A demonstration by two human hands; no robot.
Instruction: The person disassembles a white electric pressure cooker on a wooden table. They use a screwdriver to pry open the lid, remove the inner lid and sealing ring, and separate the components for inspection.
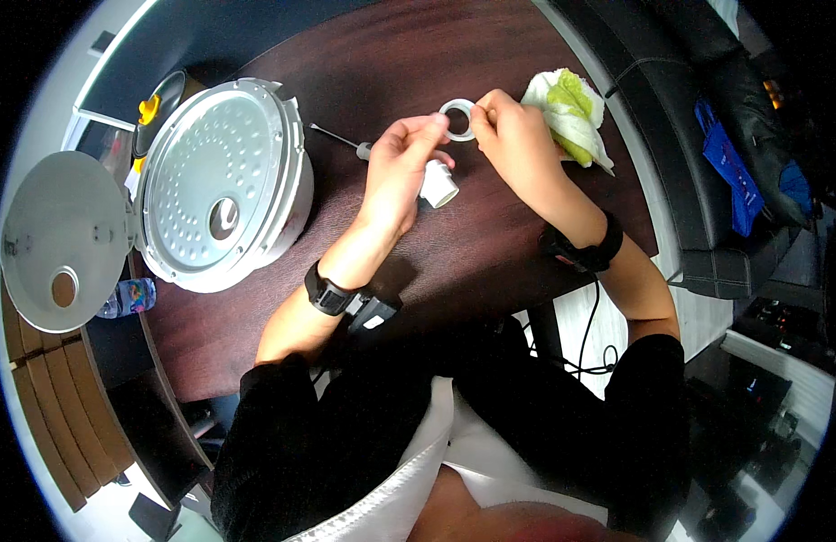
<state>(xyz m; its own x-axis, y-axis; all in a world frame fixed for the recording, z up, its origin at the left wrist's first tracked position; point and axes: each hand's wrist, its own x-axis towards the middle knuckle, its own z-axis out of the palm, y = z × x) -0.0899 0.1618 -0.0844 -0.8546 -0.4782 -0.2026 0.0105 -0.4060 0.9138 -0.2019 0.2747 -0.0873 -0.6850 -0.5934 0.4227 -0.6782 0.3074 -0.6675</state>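
Above the dark table, a white ring is between my two hands. My left hand pinches its left side between thumb and fingers. My right hand has its fingertips closed on the ring's right side. A short white tube-shaped part shows just below the fingers of my left hand; whether that hand also touches it, I cannot tell. Left of that hand lies a screwdriver, its handle partly hidden behind the hand. A crumpled white and green cloth is to the right of my right hand.
A round silver appliance part with a dimpled face and a hole stands on the table's left. Beyond it are a round pale cover and a plastic bottle. A black sofa borders the right; a black cable hangs near my right arm.
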